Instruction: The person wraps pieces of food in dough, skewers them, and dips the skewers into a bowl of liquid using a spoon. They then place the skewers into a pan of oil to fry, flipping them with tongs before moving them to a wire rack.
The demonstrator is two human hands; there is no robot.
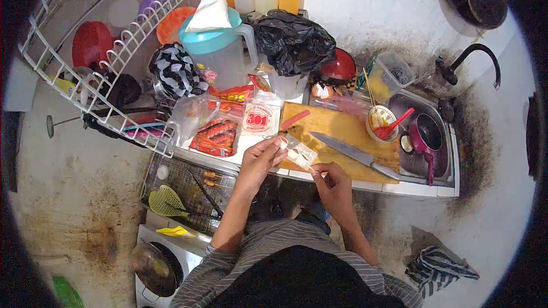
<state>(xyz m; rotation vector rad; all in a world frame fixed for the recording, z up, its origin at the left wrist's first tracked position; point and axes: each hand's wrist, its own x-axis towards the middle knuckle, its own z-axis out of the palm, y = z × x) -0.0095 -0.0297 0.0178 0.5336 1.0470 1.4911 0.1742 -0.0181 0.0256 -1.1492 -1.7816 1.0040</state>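
Note:
Both hands are close together over the front left part of a wooden cutting board. My left hand pinches one end of a pale, wrapped strip of food with reddish pieces in it. At the strip's lower right end, my right hand has its fingers pressed together on what looks like a thin stick. A knife lies on the board to the right, and a red sausage lies behind the hands. A round white packet marked 301 is just beyond my left hand.
Left of the board lies a sausage pack. A bowl with a red spoon stands on the board's right side, beside a sink holding a small pot. A white dish rack juts in at left, near a lidded pitcher.

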